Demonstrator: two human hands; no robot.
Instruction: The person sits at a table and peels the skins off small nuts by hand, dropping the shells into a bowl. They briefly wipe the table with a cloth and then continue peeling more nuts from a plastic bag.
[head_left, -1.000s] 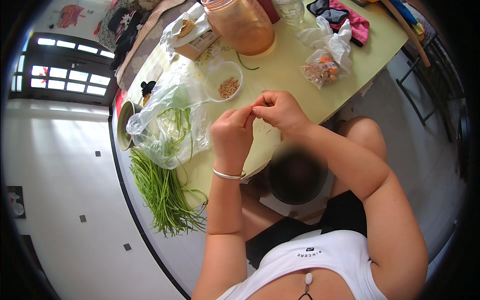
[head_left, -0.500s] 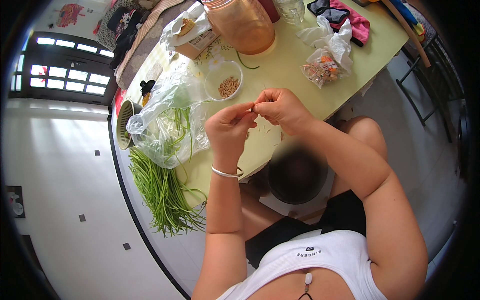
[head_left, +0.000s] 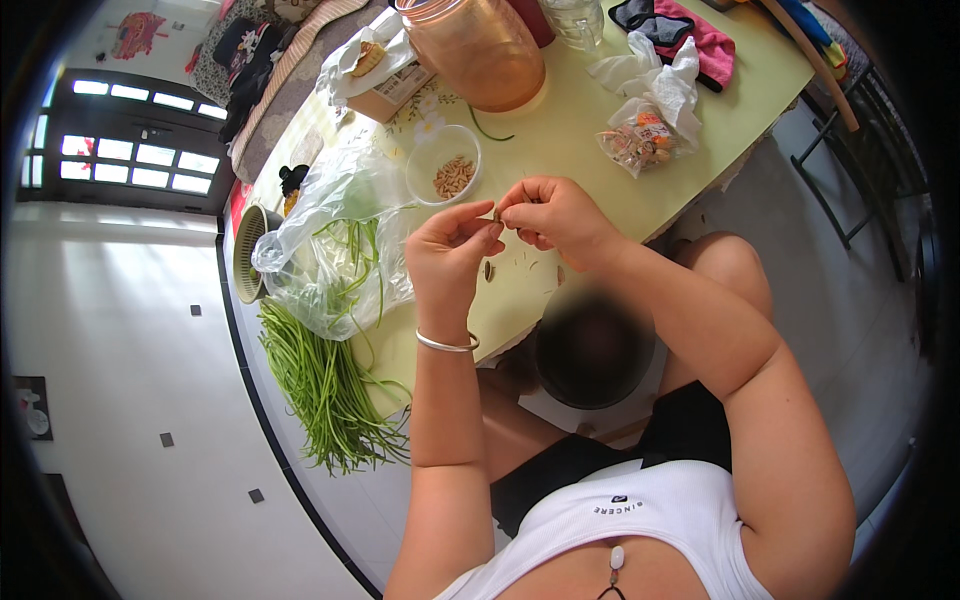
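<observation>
left hand [head_left: 447, 255] and right hand [head_left: 552, 212] raised over desk [head_left: 590, 165], fingertips meeting. small dark seed [head_left: 496, 214] pinched between both hands' fingers, near clear bowl [head_left: 443, 163] of kernels. second seed [head_left: 489, 271] below, by left palm.

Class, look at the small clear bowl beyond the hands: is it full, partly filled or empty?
Partly filled: the small clear bowl holds a thin layer of pale kernels, with bare bottom showing around them.

Bowl [head_left: 443, 163] on table [head_left: 600, 170], bag [head_left: 335, 240] left, jar [head_left: 478, 50] behind.
</observation>
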